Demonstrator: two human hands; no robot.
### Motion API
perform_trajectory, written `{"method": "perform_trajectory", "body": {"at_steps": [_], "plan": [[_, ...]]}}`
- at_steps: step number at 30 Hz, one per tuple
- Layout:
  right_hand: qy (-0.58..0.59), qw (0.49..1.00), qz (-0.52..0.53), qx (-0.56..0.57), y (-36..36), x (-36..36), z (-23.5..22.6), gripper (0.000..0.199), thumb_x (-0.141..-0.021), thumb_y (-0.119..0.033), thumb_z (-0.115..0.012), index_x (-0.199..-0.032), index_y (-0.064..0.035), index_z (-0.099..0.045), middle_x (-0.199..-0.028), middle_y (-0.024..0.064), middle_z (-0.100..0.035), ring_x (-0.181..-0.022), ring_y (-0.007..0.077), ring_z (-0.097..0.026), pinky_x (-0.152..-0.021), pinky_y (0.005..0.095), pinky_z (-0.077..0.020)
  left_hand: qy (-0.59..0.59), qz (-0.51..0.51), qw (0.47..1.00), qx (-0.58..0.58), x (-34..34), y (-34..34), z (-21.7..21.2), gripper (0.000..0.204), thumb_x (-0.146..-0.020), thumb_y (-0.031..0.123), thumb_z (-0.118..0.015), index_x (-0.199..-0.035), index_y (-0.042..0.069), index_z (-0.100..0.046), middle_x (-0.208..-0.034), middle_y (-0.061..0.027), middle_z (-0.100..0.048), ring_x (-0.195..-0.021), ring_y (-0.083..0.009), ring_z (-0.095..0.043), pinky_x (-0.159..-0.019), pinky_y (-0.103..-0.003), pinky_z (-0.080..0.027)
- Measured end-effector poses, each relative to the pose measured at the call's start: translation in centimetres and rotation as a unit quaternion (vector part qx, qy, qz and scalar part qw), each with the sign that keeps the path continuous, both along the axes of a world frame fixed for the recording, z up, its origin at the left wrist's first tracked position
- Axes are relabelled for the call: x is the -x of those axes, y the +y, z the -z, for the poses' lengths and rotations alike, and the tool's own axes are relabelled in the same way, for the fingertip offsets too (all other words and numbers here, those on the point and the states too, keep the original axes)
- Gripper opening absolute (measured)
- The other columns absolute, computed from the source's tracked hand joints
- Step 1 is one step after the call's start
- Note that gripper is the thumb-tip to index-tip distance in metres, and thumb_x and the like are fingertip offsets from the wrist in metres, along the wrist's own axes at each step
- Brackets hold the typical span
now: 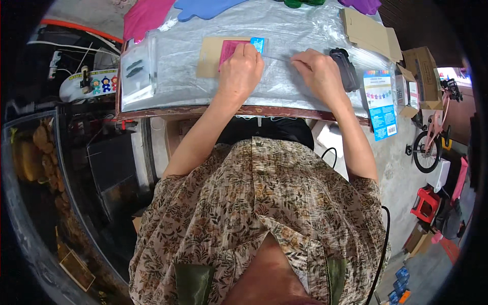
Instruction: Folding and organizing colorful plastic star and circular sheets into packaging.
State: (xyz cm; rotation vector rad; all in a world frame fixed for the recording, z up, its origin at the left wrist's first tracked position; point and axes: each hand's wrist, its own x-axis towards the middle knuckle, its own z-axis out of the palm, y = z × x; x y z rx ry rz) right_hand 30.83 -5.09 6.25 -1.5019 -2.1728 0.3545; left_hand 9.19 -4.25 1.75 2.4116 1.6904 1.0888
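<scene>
My left hand point(241, 70) is closed, its bent fingers pressed together over a small pink piece point(226, 51). That piece lies on a brown cardboard rectangle point(207, 60), with a blue printed label point(258, 43) at its upper right corner. To the right, my right hand point(321, 73) is pinched just above the table covering; what its fingertips hold, if anything, is too small to make out. A faint thin line seems to run between the two hands. Right beside my right hand lies a black object point(345, 68), possibly a tape dispenser.
Clear plastic bags point(138, 76) with dark pieces lie at the table's left. Pink point(147, 18), blue point(206, 7) and purple point(362, 5) pieces line the far side. Cardboard sheets point(368, 30) sit far right. A blue-and-white printed card point(381, 104) overhangs the right edge, near cardboard boxes point(422, 71).
</scene>
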Motion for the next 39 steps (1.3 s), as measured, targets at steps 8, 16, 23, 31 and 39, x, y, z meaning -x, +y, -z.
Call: {"method": "perform_trajectory", "body": {"at_steps": [8,16,23,31,39], "plan": [[0.038,0.998,0.000,-0.046,2.9,1.9,2.1,0.012,-0.087,-0.009,-0.071,-0.096,-0.0031,-0.075,-0.093,0.0177,-0.072,-0.084,0.0367,-0.070,-0.074,0.0438,-0.0548,-0.009,0.050,0.998,0.042,-0.6,-0.6,-0.7,0.020,-0.089,0.017,-0.070,-0.087,0.001,-0.059,-0.087,-0.0159,-0.066,-0.067,-0.0368,-0.069,-0.059,-0.048,-0.057],[0.070,0.990,0.084,-0.085,2.7,1.2,2.9,0.013,-0.086,-0.010,-0.071,-0.095,-0.0012,-0.073,-0.089,0.0192,-0.068,-0.081,0.0400,-0.068,-0.073,0.0455,-0.0545,0.071,0.206,0.975,0.033,4.0,0.9,-1.4,0.044,-0.096,0.029,-0.067,-0.132,0.005,-0.060,-0.134,-0.0156,-0.061,-0.124,-0.0333,-0.058,-0.106,-0.047,-0.045],[-0.089,0.989,0.079,-0.082,2.7,4.5,3.9,0.015,-0.086,-0.009,-0.069,-0.099,-0.0036,-0.073,-0.093,0.0185,-0.069,-0.084,0.0383,-0.069,-0.073,0.0462,-0.0555,0.156,0.188,0.963,0.117,3.6,0.1,0.0,0.066,-0.103,0.043,-0.053,-0.153,0.003,-0.039,-0.163,-0.0117,-0.034,-0.152,-0.0278,-0.028,-0.124,-0.046,-0.023],[-0.079,0.974,0.097,-0.188,2.9,-5.5,-0.9,0.020,-0.081,-0.004,-0.070,-0.101,-0.0042,-0.072,-0.104,0.0162,-0.070,-0.097,0.0372,-0.067,-0.085,0.0449,-0.0548,0.126,0.188,0.968,0.112,4.1,-0.9,-0.1,0.064,-0.101,0.041,-0.056,-0.151,0.003,-0.042,-0.160,-0.0132,-0.038,-0.149,-0.0298,-0.033,-0.123,-0.046,-0.025],[-0.270,0.953,0.133,-0.047,3.6,-17.8,-1.7,0.024,-0.079,-0.003,-0.072,-0.103,-0.0067,-0.072,-0.106,0.0134,-0.070,-0.103,0.0343,-0.067,-0.090,0.0438,-0.0524,0.096,0.200,0.970,0.101,4.3,-0.6,-0.2,0.062,-0.100,0.040,-0.059,-0.148,0.004,-0.046,-0.157,-0.0132,-0.043,-0.147,-0.0303,-0.036,-0.123,-0.046,-0.027]]}}
